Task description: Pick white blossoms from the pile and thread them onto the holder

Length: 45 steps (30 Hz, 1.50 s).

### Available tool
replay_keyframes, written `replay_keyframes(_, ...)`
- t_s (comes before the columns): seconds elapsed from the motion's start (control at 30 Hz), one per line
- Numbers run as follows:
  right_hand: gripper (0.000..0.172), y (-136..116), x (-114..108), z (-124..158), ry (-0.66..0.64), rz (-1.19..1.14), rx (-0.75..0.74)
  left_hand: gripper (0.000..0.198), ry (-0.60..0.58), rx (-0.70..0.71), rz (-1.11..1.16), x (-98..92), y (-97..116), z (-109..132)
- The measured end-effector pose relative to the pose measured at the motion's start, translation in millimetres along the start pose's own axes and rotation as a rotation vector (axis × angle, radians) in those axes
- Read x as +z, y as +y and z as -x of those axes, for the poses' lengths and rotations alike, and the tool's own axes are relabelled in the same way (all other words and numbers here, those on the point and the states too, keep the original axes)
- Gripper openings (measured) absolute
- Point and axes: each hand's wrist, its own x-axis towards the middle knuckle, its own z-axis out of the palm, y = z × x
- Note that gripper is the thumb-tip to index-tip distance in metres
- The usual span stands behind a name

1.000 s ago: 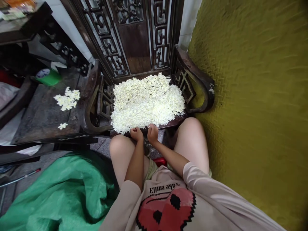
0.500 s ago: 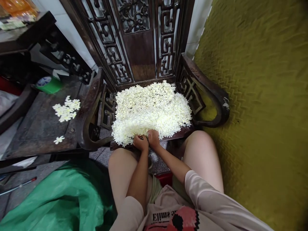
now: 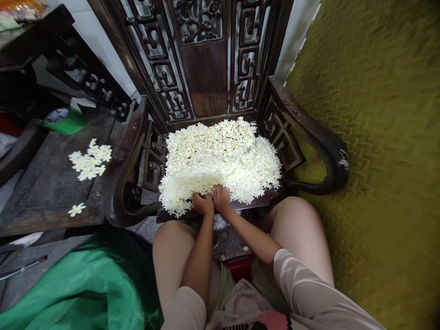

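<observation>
In the head view the left hand (image 3: 202,204) and right hand (image 3: 222,199) sit side by side, fingers curled, at the near edge of the white flower heap (image 3: 223,156) covering the seat of the carved chair (image 3: 311,137); whether either pinches a blossom cannot be told

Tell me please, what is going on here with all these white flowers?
A seated person works at a carved wooden chair whose seat carries a heap of small white flowers. The left hand and right hand rest side by side at the heap's near edge, fingers curled into the flowers. A smaller cluster of flowers lies on the wooden surface to the left.
</observation>
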Motion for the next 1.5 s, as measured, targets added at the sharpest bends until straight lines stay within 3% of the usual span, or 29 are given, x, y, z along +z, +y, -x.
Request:
replay_keyframes(0.17, 0.025, -3, -3, 2, 0.056, 0.017, -0.013, 0.016, -0.016, 0.016, 0.045, -2.1, -2, -1)
replay_keyframes(0.37, 0.023, -3, -17, 24, 0.059, -0.031, -0.078, 0.016, 0.087, 0.098, 0.262, -3.6, -16, 12)
replay_keyframes(0.57, 0.025, 4, -32, 45, 0.114, -0.089, -0.087, 0.011, 0.182, 0.015, 0.416, -6.2, -23, 21)
replay_keyframes(0.7, 0.027, 1, -44, 48, 0.124, -0.15, 0.003, 0.017, 0.211, -0.046, 0.461, -10.6, -25, 22)
replay_keyframes(0.87, 0.027, -8, -66, 43, 0.126, -0.34, 0.174, 0.039, 0.166, -0.097, 0.515, -16.7, -29, 26)
replay_keyframes(1.03, 0.018, -9, -106, 47, -0.054, -0.739, 0.394, 0.042, 0.199, -0.078, 0.458, -35.8, -24, 28)
replay_keyframes(1.1, 0.012, 0, -131, 59, -0.151, -0.83, 0.469, 0.032, 0.126, -0.084, 0.493, -49.6, -20, 31)
replay_keyframes(1.13, 0.014, 7, -144, 67, -0.168, -0.873, 0.509, 0.027, 0.027, -0.077, 0.541, -57.3, -19, 34)
replay_keyframes(1.23, 0.022, 25, -180, 93, -0.272, -1.059, 0.629, 0.022, -0.419, 0.081, 0.681, -79.6, -20, 57)
replay_keyframes(1.3, 0.027, 30, -194, 105, -0.349, -1.19, 0.694, 0.021, -0.634, 0.213, 0.693, -90.8, -25, 81)
replay_keyframes(1.4, 0.029, 26, -195, 107, -0.386, -1.329, 0.698, 0.02, -0.741, 0.254, 0.683, -99.7, -29, 119)
replay_keyframes(1.5, 0.03, 15, -179, 102, -0.403, -1.292, 0.683, 0.022, -0.73, 0.218, 0.731, -101.2, -26, 142)
